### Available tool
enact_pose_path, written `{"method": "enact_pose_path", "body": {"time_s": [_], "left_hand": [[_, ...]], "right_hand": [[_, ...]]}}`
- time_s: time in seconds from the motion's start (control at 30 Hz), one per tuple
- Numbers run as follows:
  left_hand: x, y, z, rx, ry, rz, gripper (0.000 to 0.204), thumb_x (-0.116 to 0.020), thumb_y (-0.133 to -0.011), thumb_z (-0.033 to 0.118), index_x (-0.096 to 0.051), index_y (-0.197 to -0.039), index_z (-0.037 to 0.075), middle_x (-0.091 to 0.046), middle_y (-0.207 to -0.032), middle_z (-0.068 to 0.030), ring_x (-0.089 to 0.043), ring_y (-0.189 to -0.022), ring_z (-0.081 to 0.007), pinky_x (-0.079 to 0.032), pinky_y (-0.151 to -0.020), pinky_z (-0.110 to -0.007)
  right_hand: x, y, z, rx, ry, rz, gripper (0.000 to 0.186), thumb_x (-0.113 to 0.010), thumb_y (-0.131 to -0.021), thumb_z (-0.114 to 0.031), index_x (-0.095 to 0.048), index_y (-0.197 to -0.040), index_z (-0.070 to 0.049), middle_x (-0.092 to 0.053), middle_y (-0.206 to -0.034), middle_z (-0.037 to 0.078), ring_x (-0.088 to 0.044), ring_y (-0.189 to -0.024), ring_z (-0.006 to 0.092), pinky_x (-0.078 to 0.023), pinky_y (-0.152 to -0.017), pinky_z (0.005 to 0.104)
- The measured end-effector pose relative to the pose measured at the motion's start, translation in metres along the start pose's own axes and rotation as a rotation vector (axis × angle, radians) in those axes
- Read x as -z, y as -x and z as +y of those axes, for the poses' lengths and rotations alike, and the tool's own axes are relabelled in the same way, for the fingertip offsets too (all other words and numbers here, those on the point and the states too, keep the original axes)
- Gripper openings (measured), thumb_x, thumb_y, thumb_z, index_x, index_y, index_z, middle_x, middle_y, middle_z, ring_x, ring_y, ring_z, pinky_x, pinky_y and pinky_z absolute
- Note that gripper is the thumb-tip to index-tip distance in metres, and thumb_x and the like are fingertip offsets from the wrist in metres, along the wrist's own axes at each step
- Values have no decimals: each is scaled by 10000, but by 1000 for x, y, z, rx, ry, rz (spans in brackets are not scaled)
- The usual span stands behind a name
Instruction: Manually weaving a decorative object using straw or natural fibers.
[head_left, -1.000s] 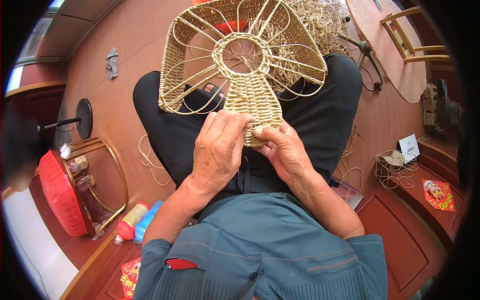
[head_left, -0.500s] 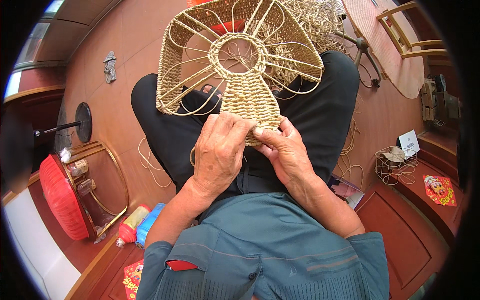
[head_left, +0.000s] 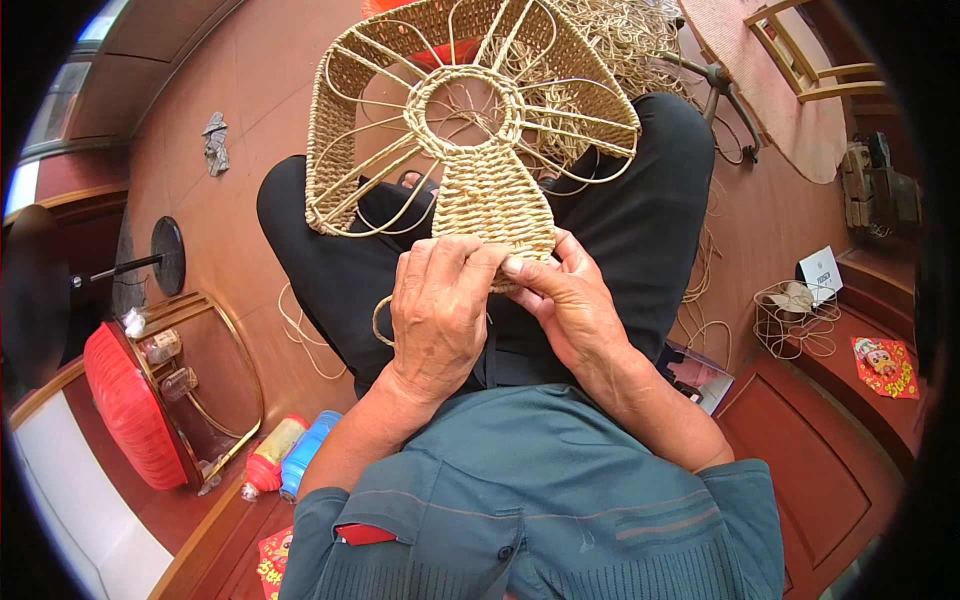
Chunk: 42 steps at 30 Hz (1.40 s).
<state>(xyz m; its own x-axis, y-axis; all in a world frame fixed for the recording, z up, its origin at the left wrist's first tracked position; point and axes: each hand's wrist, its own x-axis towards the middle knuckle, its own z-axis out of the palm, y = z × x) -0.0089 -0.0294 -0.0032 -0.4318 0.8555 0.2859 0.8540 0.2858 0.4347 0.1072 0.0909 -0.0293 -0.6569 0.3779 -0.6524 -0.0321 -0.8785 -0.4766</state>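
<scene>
The left hand (head_left: 440,305) is curled nearly closed at the near end of the woven panel (head_left: 492,205), with its back turned up; its thumb is hidden, and whether a single strand is pinched cannot be told. The right hand (head_left: 570,305) is partly closed on the same end: the thumb is pressed on top, and the fingers are bent at the edge and underneath. The fingertips of both hands are brought close together. A cord loop (head_left: 381,320) is exposed just left of the left hand.

The panel is widened directly beyond the hands, then narrowed where it is joined to a wrapped ring (head_left: 464,111). From the ring, thin spokes and looped rods are spread to a woven wall (head_left: 333,130), by which the far side is enclosed. Dark trousers (head_left: 660,200) are seen beneath the work.

Farther beyond the right hand, a cord heap (head_left: 635,50) is piled on the floor (head_left: 250,120). Well left of the left hand, a red ribbed object (head_left: 130,405) is placed; nearer, a blue bottle (head_left: 308,452) is located. Well right of the right hand, a white card (head_left: 820,272) is propped beside a looped bundle (head_left: 797,318).
</scene>
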Motion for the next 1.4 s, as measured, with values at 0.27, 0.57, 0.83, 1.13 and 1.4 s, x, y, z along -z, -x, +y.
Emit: {"method": "enact_pose_path", "body": {"time_s": [0.27,0.57,0.83,1.13,1.4], "left_hand": [[2,-9,4,82,49,-94,273,-692,-840,-44,-719,-1066,108,-649,-1003,-72,-619,-962,-301,-463,-849,-419],[-2,-8,-5,82,135,-90,238,-717,-854,-53,-713,-1043,92,-663,-981,-62,-618,-954,-295,-454,-850,-417],[-3,-17,-9,75,177,-86,147,-761,-896,20,-723,-1018,93,-675,-947,-61,-630,-902,-280,-456,-824,-403],[6,-36,-20,-126,90,-253,142,-781,-864,60,-697,-974,91,-658,-919,-67,-638,-895,-287,-500,-787,-412],[9,-49,-11,-192,-5,-362,110,-699,-919,60,-623,-999,63,-584,-941,-129,-603,-903,-335,-492,-811,-447]], "right_hand": [[6,-4,5,4,5,14,516,-773,-918,19,-500,-1352,-33,-720,-1200,88,-724,-1081,170,-613,-939,334],[4,-9,2,48,50,-5,497,-725,-921,7,-485,-1355,4,-714,-1204,102,-731,-1060,172,-621,-920,323],[10,-19,5,136,119,-72,549,-713,-886,24,-466,-1377,42,-705,-1210,126,-720,-1059,167,-600,-942,312],[23,-25,-4,122,172,-188,606,-737,-873,27,-467,-1415,30,-684,-1268,102,-694,-1137,162,-573,-1019,330],[32,-33,-11,55,206,-273,667,-807,-838,23,-482,-1421,10,-697,-1262,93,-701,-1147,175,-570,-1042,348]]}}
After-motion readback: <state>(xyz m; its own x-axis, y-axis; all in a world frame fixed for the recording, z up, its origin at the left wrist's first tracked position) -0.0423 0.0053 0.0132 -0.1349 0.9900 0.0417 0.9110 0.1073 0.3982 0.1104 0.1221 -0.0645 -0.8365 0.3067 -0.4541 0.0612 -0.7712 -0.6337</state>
